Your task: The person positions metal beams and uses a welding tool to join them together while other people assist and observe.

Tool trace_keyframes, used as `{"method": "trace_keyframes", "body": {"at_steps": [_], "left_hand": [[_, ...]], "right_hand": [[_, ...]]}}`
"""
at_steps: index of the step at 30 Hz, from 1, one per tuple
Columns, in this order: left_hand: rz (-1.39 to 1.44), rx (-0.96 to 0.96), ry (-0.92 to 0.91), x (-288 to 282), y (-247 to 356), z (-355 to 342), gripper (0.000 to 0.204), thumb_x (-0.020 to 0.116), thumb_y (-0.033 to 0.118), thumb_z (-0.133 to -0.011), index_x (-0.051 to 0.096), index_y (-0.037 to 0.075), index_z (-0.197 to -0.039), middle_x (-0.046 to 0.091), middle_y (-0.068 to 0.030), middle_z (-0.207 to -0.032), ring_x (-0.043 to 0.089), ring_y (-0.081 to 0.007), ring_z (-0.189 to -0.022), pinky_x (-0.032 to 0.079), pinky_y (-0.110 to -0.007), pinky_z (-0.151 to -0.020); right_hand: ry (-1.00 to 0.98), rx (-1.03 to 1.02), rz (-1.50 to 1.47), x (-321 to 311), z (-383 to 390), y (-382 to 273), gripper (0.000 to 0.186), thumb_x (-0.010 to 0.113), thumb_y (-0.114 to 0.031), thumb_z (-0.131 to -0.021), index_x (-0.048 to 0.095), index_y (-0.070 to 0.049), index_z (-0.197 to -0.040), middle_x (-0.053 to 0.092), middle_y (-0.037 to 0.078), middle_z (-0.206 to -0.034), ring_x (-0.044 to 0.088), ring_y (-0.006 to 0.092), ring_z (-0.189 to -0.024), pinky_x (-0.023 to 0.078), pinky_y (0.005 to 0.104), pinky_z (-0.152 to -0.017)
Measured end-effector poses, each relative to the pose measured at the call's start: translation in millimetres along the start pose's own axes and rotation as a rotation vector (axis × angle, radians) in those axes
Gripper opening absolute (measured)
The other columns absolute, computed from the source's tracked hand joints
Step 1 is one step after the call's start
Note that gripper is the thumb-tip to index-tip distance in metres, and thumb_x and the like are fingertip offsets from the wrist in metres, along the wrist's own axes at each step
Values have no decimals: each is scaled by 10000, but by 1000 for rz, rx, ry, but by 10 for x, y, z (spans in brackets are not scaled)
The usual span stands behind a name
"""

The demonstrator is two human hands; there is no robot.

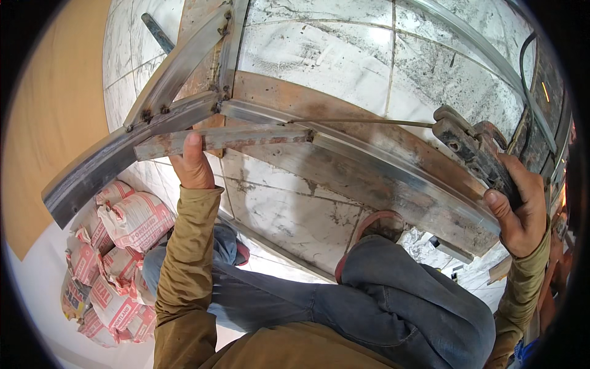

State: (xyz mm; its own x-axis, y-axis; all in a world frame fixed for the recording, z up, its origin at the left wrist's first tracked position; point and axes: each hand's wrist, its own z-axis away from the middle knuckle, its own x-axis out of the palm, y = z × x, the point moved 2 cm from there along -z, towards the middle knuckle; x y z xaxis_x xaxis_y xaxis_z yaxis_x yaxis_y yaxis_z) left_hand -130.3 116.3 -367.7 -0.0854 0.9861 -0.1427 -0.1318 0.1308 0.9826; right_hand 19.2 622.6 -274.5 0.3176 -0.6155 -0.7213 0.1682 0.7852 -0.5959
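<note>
My left hand (195,165) grips a short flat-sided metal bar (252,136), its thumb lying over the top face. The bar slants between the two arms of a welded metal frame (184,114), close under their dark-beaded corner. In my right hand (521,212) is a welding electrode holder (472,147), dark and worn, with the fingers wrapped round its handle. A thin welding rod (369,122) sticks out of its jaws to the left. The rod's tip ends near the bar's right part, above the frame's long rail (393,157); contact cannot be made out.
A rusty brown board (276,92) lies beneath the frame on stained white tiles. Red-and-white cement bags (132,221) are piled at the lower left, beside a tan panel (55,111). A black cable (527,74) runs down the far right. My bent knee (418,283) is close below the rail.
</note>
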Motion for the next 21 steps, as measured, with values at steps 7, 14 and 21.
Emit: {"method": "trace_keyframes", "body": {"at_steps": [7,14,21], "left_hand": [[-62,-227,48,-115,-36,-15,640,748,280,-892,470,48,-1420,586,-79,-1334,567,-218,-1221,420,-415,-1087],[-36,-13,-31,-132,-69,-14,613,731,250,-908,467,46,-1421,579,-75,-1337,566,-213,-1215,417,-409,-1085],[-21,25,-10,-7,-10,-15,652,746,236,-901,443,52,-1448,557,-73,-1385,545,-211,-1253,396,-404,-1106]], "right_hand": [[-105,146,-91,-49,-107,28,498,773,-181,-885,600,-2,-1316,640,171,-1137,606,265,-975,472,362,-886],[53,63,-8,21,15,10,481,756,-186,-907,596,-3,-1322,619,158,-1085,599,246,-957,466,351,-877],[5,89,-28,8,-7,-8,495,758,-191,-905,591,-2,-1331,603,143,-1061,591,235,-958,457,342,-873]]}}
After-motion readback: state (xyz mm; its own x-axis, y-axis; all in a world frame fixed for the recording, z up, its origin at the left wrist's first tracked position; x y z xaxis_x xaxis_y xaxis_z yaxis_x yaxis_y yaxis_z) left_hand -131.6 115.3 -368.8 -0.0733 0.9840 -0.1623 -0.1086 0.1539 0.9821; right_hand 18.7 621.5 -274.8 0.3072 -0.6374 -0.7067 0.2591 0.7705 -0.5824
